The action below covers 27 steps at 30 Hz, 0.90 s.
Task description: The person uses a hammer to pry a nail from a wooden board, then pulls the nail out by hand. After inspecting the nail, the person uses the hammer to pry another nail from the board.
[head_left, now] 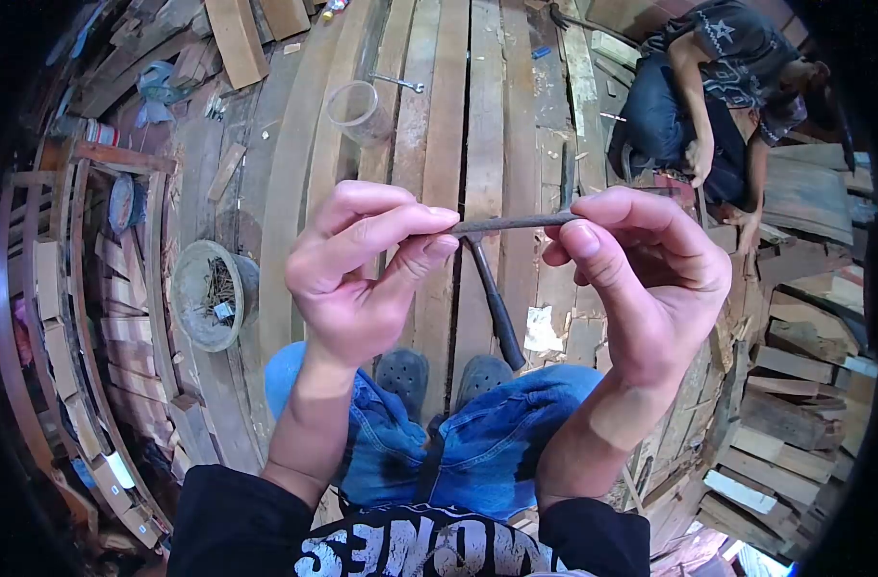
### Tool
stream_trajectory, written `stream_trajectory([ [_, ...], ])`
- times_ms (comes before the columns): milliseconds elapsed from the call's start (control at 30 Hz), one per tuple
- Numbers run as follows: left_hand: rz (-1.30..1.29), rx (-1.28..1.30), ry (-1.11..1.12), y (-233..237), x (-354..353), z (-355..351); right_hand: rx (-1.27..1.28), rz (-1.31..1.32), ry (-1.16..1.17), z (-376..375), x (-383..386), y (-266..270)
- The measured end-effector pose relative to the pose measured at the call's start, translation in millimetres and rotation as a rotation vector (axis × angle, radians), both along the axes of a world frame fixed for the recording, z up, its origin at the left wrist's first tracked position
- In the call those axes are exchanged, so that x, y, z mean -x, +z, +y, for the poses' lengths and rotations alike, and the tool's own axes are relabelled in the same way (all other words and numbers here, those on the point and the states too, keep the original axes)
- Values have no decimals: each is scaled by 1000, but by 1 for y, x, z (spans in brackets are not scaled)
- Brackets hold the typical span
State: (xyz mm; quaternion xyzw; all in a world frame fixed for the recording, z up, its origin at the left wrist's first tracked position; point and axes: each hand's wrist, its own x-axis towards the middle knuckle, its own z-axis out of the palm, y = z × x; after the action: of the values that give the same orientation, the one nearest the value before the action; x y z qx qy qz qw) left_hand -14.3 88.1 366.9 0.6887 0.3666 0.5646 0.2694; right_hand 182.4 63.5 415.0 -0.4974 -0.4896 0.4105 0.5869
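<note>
Both my hands hold a long, dark, rusty-looking nail (516, 223) level at chest height. My left hand (367, 260) pinches one end between thumb and fingers. At the other end, my right hand (650, 269) grips it with thumb and forefinger, and its remaining fingers are curled. Below the nail, a hammer (496, 303) with a black handle lies on the planks, its head partly hidden behind the nail. A pale bucket (184, 298) to the left contains several thin rusty nails (224, 288).
A clear plastic tub (362, 113) and a wrench (397, 83) lie ahead on the plank floor (444, 125). Another person (689, 106) crouches at the upper right, hands low. Stacked boards (795, 385) line the right side; a wooden rack (160, 279) stands left.
</note>
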Motion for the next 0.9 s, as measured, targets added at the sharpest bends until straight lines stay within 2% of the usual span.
stream_trajectory([
  [100, 56, 49, -26, 1, 5, -2, -19, -10, 54, 1, -2, -2],
  [300, 103, 62, -7, 5, 9, 4, -75, -212, 73, 2, -1, -10],
  [367, 137, 42, -9, 6, 12, 5, -187, -311, 28, 5, 1, -15],
  [567, 179, 24, 35, 7, 13, 5, -280, -582, -50, 9, 7, -20],
  [900, 191, 60, 86, 7, 10, 0, -364, -775, -120, 12, 13, -28],
])
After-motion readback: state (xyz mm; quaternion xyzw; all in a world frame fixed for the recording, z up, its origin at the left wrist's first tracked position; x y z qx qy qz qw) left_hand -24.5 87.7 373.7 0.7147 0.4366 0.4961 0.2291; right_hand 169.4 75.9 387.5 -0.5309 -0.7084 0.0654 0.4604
